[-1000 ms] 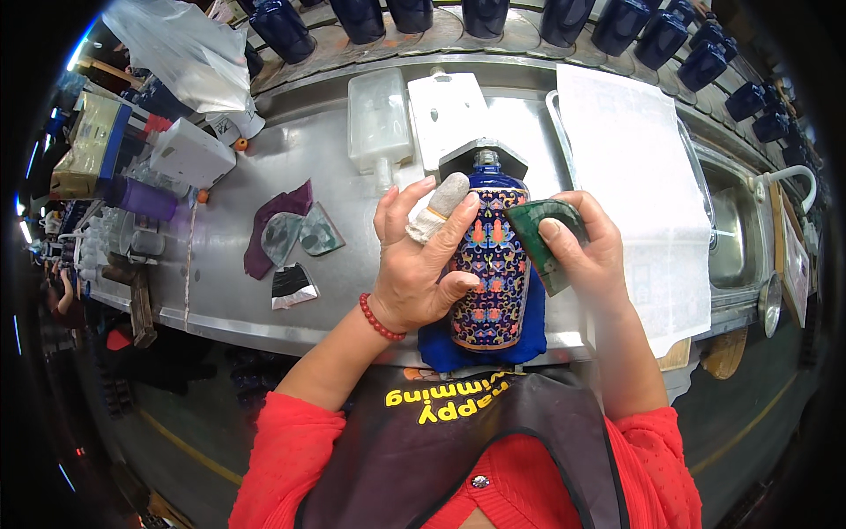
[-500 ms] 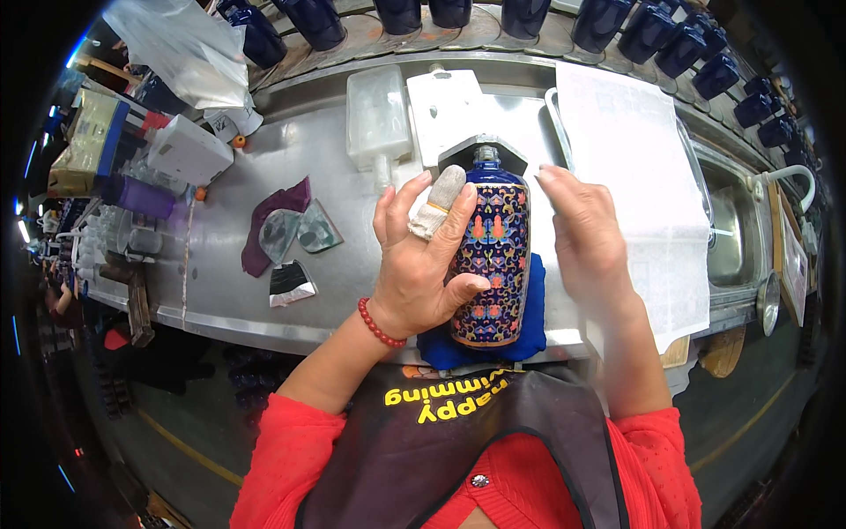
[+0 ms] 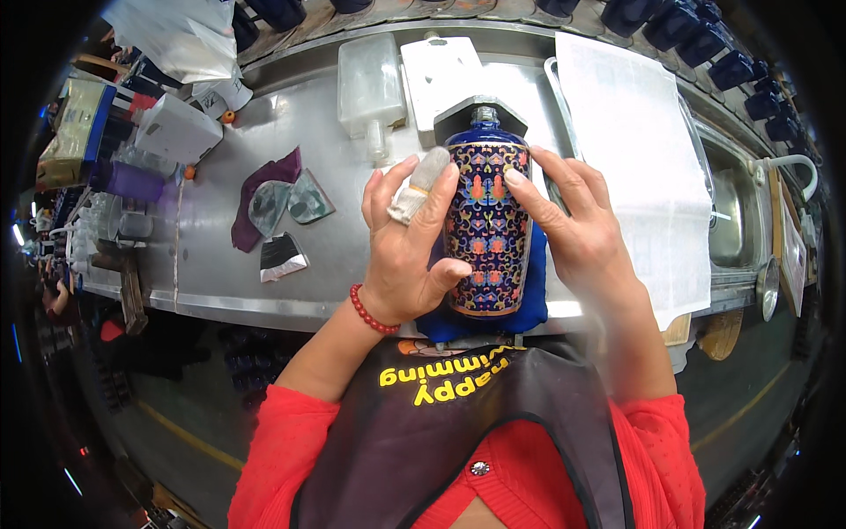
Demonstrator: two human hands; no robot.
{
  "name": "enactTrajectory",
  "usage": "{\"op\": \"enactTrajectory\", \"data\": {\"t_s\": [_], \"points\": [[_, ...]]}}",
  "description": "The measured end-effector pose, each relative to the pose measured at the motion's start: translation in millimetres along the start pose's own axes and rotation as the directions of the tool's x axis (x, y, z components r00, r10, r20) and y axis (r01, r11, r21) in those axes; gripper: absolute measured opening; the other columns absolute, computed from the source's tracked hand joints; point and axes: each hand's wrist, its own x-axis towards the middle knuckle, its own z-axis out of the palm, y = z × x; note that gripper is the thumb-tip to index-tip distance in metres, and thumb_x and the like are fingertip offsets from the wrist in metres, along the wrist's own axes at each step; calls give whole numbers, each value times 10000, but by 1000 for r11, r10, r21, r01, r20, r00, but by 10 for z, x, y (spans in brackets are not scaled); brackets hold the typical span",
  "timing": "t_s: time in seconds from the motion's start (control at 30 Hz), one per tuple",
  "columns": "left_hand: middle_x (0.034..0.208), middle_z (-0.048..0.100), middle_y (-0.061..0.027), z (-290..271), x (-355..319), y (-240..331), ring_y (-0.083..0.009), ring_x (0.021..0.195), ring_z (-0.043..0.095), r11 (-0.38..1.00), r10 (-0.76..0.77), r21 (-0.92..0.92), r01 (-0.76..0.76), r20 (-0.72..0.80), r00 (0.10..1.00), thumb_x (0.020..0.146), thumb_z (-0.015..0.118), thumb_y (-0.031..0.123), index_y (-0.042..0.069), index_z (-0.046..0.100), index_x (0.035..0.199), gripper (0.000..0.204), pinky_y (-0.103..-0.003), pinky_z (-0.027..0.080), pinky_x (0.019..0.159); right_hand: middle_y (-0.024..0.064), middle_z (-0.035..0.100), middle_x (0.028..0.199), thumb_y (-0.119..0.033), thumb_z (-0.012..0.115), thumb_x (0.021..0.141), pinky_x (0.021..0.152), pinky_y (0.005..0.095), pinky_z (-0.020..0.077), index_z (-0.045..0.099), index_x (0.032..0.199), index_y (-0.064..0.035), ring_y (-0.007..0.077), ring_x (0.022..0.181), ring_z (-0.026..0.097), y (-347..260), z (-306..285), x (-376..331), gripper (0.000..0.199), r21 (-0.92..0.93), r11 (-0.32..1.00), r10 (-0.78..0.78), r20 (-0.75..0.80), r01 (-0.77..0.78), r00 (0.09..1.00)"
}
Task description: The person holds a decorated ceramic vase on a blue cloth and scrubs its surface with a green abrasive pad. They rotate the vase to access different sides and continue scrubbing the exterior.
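Note:
A dark blue bottle (image 3: 487,220) with a colourful floral pattern lies in front of me, its neck pointing away. My left hand (image 3: 404,251) steadies its left side, with the thumb low and the fingertips higher up. A grey-white cloth cover (image 3: 421,185) with a yellow band sits on one left finger. At the upper right edge, my right hand (image 3: 586,229) grips the bottle, thumb on the patterned front and a finger on the side. Under the bottle is a blue cloth (image 3: 535,295). A grey angular support (image 3: 454,117) shows around the neck.
Purple cloth and thin scraps (image 3: 280,204) lie left on the metal bench (image 3: 352,291). Beyond are a clear bottle (image 3: 368,84) and a white block (image 3: 438,70). White sheets (image 3: 630,176) cover the right side beside a sink (image 3: 733,220). Blue bottles (image 3: 630,18) line the far edge.
My right hand has moved left onto the bottle's upper right side; before, it was apart from it. My left hand stays on the bottle. The view has shifted slightly.

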Motion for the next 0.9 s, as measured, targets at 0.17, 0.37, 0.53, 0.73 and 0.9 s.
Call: {"op": "enactTrajectory", "data": {"t_s": [0.17, 0.37, 0.53, 0.73, 0.9], "points": [[1418, 605, -180, 11, -172, 185, -362, 1378, 374, 994, 34, 103, -39, 53, 998, 987, 354, 742, 200, 683, 1371, 742, -576, 83, 1209, 198, 579, 1373, 41, 645, 817, 985, 456, 514, 656, 1379, -176, 383, 1160, 583, -34, -11, -142, 602, 11, 1000, 25, 38, -25, 999], [1399, 609, -143, -15, -202, 299, -350, 1405, 330, 947, 97, 301, -110, 57, 994, 973, 382, 750, 215, 691, 1353, 725, -602, 74, 1203, 214, 584, 1366, 69, 643, 808, 988, 461, 512, 644, 1387, -137, 398, 1158, 584, -44, 0, -225, 614, 44, 998, 34, 34, -36, 999], [1416, 584, -150, 26, -154, 422, -357, 1412, 318, 919, 36, 387, -71, 99, 994, 962, 438, 727, 192, 694, 1342, 705, -647, 71, 1183, 229, 586, 1360, 128, 609, 785, 987, 469, 511, 617, 1401, -84, 411, 1144, 586, -44, 3, -254, 651, 67, 997, 29, 9, -30, 1000], [1406, 580, -154, -40, -198, 488, -371, 1411, 317, 896, 32, 442, -47, 43, 999, 970, 452, 705, 178, 716, 1308, 679, -661, 86, 1174, 234, 592, 1355, 158, 593, 768, 968, 475, 523, 592, 1415, -57, 427, 1134, 589, -33, -5, -259, 682, 84, 996, 35, -19, -33, 999], [1392, 578, -161, -62, -218, 506, -361, 1407, 324, 893, 58, 447, -59, 14, 998, 985, 444, 690, 216, 739, 1268, 627, -657, 88, 1177, 237, 594, 1357, 168, 589, 760, 962, 476, 528, 584, 1422, -55, 434, 1124, 592, -28, -23, -253, 699, 82, 996, 24, -38, -21, 999]]}}
